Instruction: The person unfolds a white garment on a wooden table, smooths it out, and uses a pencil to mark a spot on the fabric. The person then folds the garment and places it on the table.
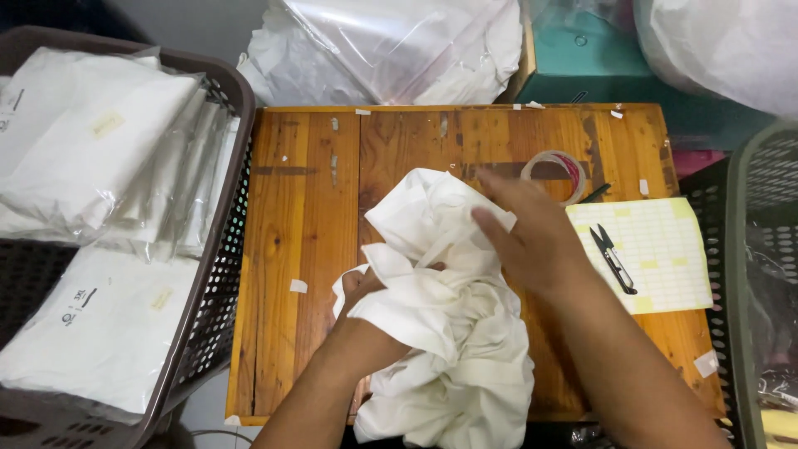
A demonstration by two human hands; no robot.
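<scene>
The left hand (362, 287) has its grip closed inside a crumpled white cloth (440, 333), the folds covering most of its fingers. The right hand (524, 237) lies flat on top of the cloth, fingers spread and pressing, not clasping. The cloth sits on a wooden tabletop (303, 241). Just right of the right hand are a sticker sheet (665, 249) with small snips (613, 259), and beyond it a tape roll (555, 170). Left stands a basket (224, 274) of bagged white items.
</scene>
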